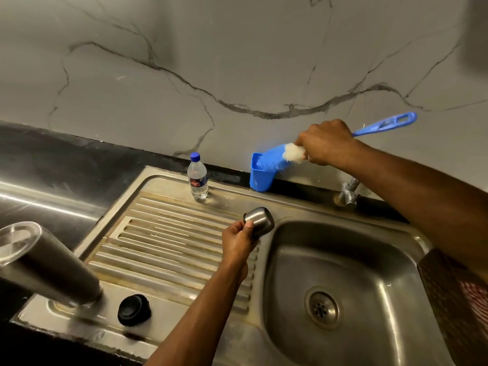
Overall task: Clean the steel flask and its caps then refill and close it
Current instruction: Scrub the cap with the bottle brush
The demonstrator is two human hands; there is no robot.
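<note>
My left hand point(239, 240) grips a small steel cup cap point(260, 221) above the seam between drainboard and basin. My right hand point(326, 143) holds a blue bottle brush point(274, 158) by its handle, with the blue and white bristles dipped into a blue plastic cup point(260, 179) at the back wall. The tall steel flask point(45, 262) stands open at the near left corner of the drainboard. A black inner cap point(134, 309) lies on the steel beside the flask's base.
A small water bottle point(197, 177) with a blue lid stands at the back of the ridged drainboard point(169, 241). The sink basin point(343, 281) with its drain is at right, a tap point(350, 191) behind it. A marble wall rises behind.
</note>
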